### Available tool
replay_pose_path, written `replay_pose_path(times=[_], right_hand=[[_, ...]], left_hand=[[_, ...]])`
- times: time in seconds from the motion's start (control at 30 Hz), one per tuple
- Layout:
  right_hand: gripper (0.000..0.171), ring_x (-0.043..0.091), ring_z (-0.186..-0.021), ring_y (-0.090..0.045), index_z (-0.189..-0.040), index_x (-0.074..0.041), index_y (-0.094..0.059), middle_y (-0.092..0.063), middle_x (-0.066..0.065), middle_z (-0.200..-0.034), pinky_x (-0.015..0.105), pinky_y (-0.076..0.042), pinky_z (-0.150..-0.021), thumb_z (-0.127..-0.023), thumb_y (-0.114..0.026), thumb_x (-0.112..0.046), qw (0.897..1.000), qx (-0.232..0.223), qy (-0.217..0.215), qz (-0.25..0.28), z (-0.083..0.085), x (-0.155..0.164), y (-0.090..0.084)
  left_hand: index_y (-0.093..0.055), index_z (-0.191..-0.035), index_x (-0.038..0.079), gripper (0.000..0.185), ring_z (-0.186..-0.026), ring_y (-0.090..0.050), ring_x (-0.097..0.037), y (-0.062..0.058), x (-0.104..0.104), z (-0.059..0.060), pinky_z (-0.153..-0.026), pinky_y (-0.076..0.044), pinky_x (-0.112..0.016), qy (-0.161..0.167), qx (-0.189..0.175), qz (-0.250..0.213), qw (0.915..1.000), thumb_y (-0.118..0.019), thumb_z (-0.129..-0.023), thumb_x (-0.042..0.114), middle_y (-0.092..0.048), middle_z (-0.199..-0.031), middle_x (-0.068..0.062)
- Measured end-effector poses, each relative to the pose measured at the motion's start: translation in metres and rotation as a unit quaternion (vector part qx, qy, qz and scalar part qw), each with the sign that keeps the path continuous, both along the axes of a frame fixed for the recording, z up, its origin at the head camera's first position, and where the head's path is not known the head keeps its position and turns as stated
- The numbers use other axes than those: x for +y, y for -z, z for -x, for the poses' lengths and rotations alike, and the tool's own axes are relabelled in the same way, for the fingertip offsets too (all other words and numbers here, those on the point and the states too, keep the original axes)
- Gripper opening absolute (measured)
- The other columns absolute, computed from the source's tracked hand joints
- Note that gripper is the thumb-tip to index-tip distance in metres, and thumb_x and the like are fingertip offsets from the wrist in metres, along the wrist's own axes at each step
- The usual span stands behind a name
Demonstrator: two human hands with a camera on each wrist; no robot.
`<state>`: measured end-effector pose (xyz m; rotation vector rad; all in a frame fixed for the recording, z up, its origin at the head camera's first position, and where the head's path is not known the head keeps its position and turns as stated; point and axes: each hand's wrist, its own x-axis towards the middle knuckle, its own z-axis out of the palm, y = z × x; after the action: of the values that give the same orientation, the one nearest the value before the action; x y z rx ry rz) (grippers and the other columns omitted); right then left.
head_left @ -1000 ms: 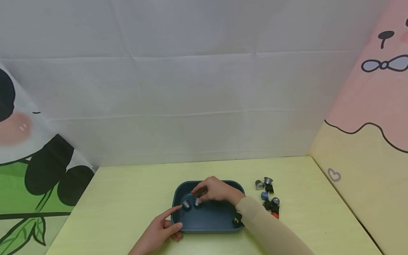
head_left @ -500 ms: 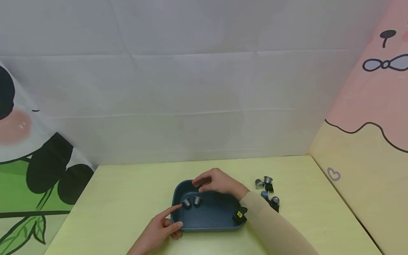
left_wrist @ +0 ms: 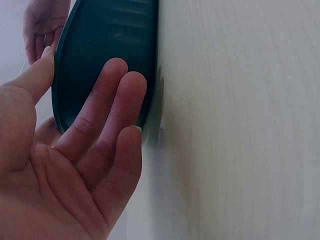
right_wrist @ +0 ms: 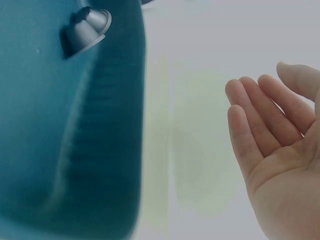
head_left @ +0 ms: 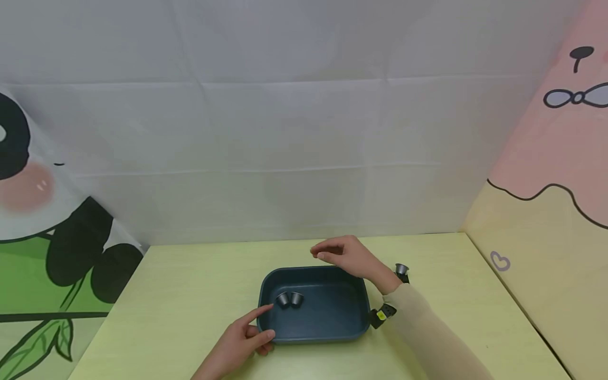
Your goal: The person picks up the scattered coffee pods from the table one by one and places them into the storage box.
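A dark teal tray [head_left: 328, 324] lies on the pale green table [head_left: 190, 295]. Two silver capsules [head_left: 283, 300] [head_left: 296, 299] sit side by side in its left half; one capsule [right_wrist: 87, 30] shows in the right wrist view. My left hand [head_left: 244, 338] rests at the tray's front left corner, index finger along the rim. Its straight fingers [left_wrist: 107, 105] press the tray's outer wall [left_wrist: 110, 50]. My right hand [head_left: 347, 256] hovers over the tray's far edge, fingers relaxed and palm [right_wrist: 272, 150] empty.
One more silver capsule [head_left: 401, 270] stands on the table right of the tray; my right sleeve [head_left: 427, 338] hides whatever lies nearer. A white cloth wall stands behind, and a pink and yellow panel [head_left: 546, 221] borders the table's right side.
My right hand let go of a capsule inside the tray, then lifted back and to the right. That capsule now sits beside the first one. The left hand stayed put.
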<state>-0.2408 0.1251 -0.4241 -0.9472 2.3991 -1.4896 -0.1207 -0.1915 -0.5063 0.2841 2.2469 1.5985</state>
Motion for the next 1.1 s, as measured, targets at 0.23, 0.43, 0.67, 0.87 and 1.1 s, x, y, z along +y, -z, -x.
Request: replay_pose_path(times=[0.23, 0.43, 0.67, 0.87, 1.1], right_hand=[[0.029, 0.024, -0.111, -0.066, -0.125, -0.011, -0.07, -0.07, 0.004, -0.119, 0.032, -0.051, -0.092, -0.1, -0.063, -0.026, 0.999, -0.005, 0.041, 0.015, -0.012, 0.037, -0.011], [0.029, 0.019, -0.108, -0.067, -0.125, -0.012, -0.07, -0.07, 0.003, -0.12, 0.03, -0.051, -0.092, -0.1, -0.063, -0.026, 0.998, -0.003, 0.069, 0.011, -0.022, 0.064, -0.012], [0.028, 0.018, -0.106, -0.068, -0.123, -0.011, -0.07, -0.071, 0.003, -0.117, 0.031, -0.052, -0.091, -0.1, -0.063, -0.025, 0.996, 0.001, 0.088, 0.003, -0.034, 0.086, -0.006], [0.027, 0.016, -0.104, -0.069, -0.122, -0.005, -0.07, -0.071, 0.012, -0.116, 0.027, -0.053, -0.087, -0.1, -0.063, -0.019, 0.996, 0.001, 0.093, 0.008, -0.043, 0.103, 0.004], [0.027, 0.011, -0.1, -0.069, -0.122, 0.001, -0.068, -0.069, 0.018, -0.116, 0.026, -0.053, -0.085, -0.1, -0.062, -0.015, 0.996, -0.005, 0.092, 0.011, -0.056, 0.118, 0.012]], left_hand=[[-0.039, -0.152, 0.006, 0.066, -0.072, -0.071, -0.029, 0.0, 0.0, 0.0, -0.072, -0.053, -0.027, 0.006, -0.003, 0.007, 1.0, -0.067, -0.097, 0.027, -0.072, -0.077, -0.012], [-0.039, -0.152, 0.006, 0.066, -0.071, -0.071, -0.029, 0.0, 0.001, 0.0, -0.072, -0.053, -0.027, 0.006, -0.006, 0.006, 0.9999, -0.067, -0.097, 0.027, -0.072, -0.077, -0.012], [-0.039, -0.152, 0.005, 0.066, -0.07, -0.071, -0.028, -0.002, 0.001, 0.0, -0.072, -0.053, -0.028, 0.005, -0.005, 0.006, 1.0, -0.067, -0.097, 0.028, -0.072, -0.076, -0.011], [-0.04, -0.152, 0.007, 0.066, -0.07, -0.071, -0.027, -0.002, 0.002, 0.0, -0.073, -0.053, -0.027, 0.003, -0.006, 0.009, 0.9999, -0.068, -0.096, 0.029, -0.072, -0.076, -0.011], [-0.04, -0.152, 0.007, 0.066, -0.07, -0.071, -0.027, -0.002, 0.002, 0.0, -0.072, -0.053, -0.027, 0.002, -0.005, 0.01, 0.9999, -0.068, -0.096, 0.029, -0.072, -0.076, -0.011]])
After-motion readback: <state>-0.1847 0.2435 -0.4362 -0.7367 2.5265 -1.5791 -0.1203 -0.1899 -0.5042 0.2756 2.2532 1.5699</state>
